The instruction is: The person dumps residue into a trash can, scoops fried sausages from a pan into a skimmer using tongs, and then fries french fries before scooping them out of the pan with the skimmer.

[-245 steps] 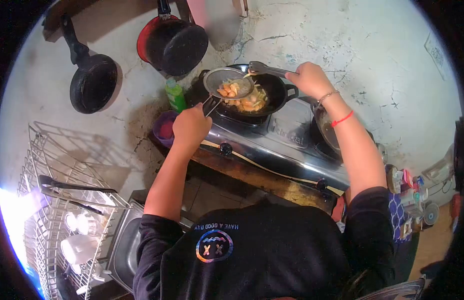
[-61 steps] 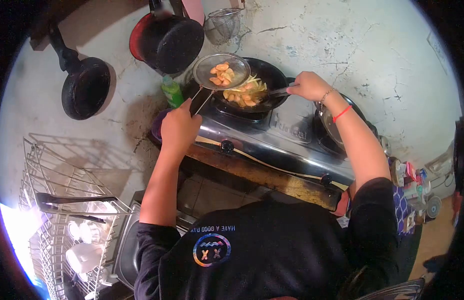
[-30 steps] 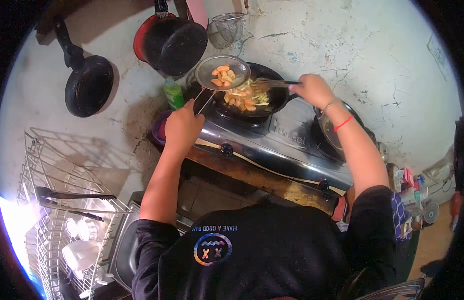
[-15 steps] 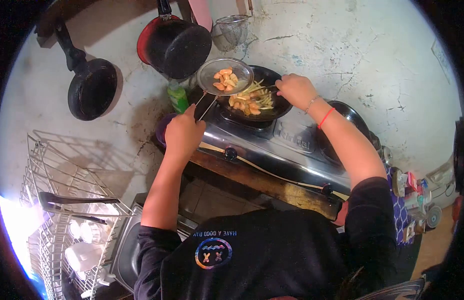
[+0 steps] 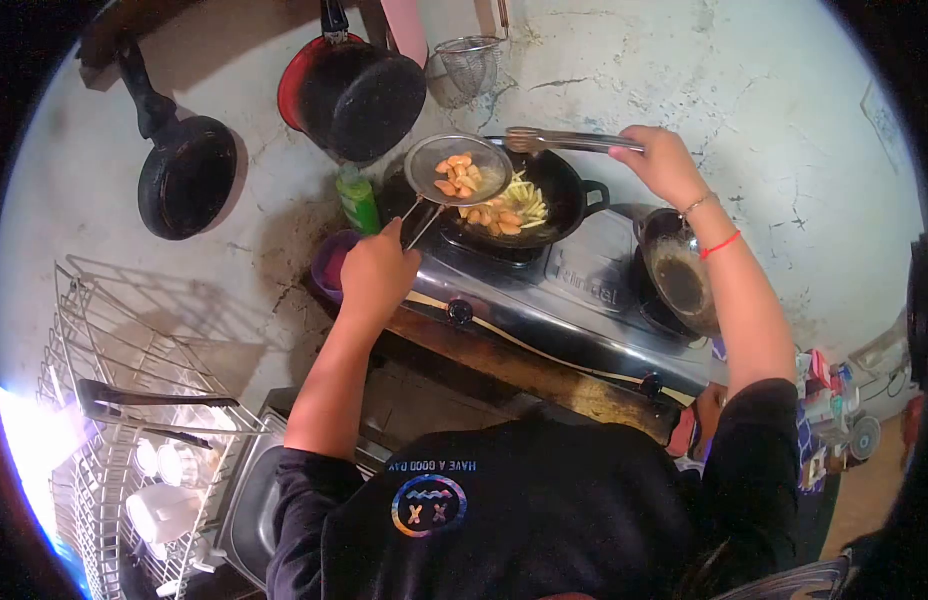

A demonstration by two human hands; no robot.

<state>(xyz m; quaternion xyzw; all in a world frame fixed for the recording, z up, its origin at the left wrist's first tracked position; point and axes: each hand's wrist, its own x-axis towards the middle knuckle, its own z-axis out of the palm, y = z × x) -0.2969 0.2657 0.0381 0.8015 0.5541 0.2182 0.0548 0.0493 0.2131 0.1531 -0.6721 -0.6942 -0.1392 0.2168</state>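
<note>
My left hand (image 5: pixel 377 272) is wrapped round the two-wire handle of a mesh strainer (image 5: pixel 493 182). Orange-brown food pieces (image 5: pixel 456 177) lie in the strainer, which is over the left part of a black wok (image 5: pixel 569 208) on the stove. Pale strips and browned pieces (image 5: pixel 504 213) are inside that wok. In my right hand (image 5: pixel 666 165) is a pair of metal tongs (image 5: pixel 579 141), gripped at the near end. Their tips point left, beside the strainer's right rim and above the wok's far edge, with no food seen between them.
A second wok (image 5: pixel 679 285) sits on the right burner of the gas stove (image 5: pixel 574 280). Left of the stove are a green bottle (image 5: pixel 358 203) and a purple bowl (image 5: pixel 327 268). Pans (image 5: pixel 189 180) hang on the wall; a wire dish rack (image 5: pixel 99 470) adjoins the sink (image 5: pixel 259 520).
My right hand has lifted the tongs out of the wok's food and moved right and slightly up. The strainer has shifted slightly right and down.
</note>
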